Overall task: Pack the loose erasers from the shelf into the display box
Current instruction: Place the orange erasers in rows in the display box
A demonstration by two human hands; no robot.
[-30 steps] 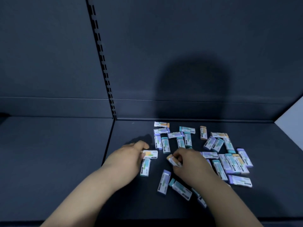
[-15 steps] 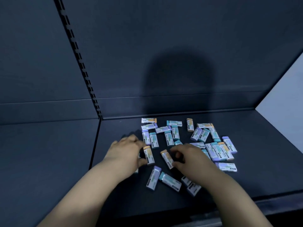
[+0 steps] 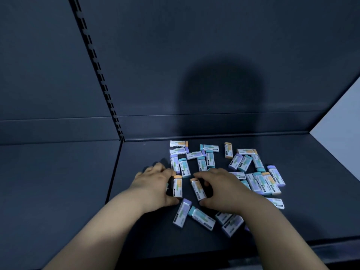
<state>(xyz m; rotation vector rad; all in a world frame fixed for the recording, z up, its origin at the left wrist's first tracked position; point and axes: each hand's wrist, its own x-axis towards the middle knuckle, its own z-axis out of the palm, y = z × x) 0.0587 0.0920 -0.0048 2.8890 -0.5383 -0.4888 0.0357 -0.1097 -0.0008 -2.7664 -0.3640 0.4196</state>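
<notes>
Gathering step, no packing yet. Landmark: the orange-capped white-sleeved eraser (image 3: 198,189) lying at a slant between the two hands.

Left hand (image 3: 155,185), just left of the landmark: fingers curled around a second orange-capped eraser (image 3: 177,186) that stands roughly lengthwise, thumb below it, fingertips at its top end. Looks like a loose pinch closing on it, not lifted. Something small is tucked under the palm, can't tell what.

Right hand (image 3: 224,190), just right of the landmark: index finger reaches over its top end, thumb sits at its lower end, the other fingers arch over the dark gap beside it. Hand is half open, touching the eraser; can't tell if the grip is firm.

The other loose erasers (purple, teal and orange caps, all paper-sleeved) are scattered on the dark matte shelf deck (image 3: 194,242): a cluster behind the landmark (image 3: 202,162), a denser overlapping pile to its right (image 3: 263,182), a few nearer the front edge (image 3: 202,218).

The display box is not in view, so the drop-off spot is unknown.

My read on the next move: close both pinches, square the two erasers parallel, lift, then locate the box. The sleeves look slick, so a shallow end-to-end pinch may slip.
</notes>
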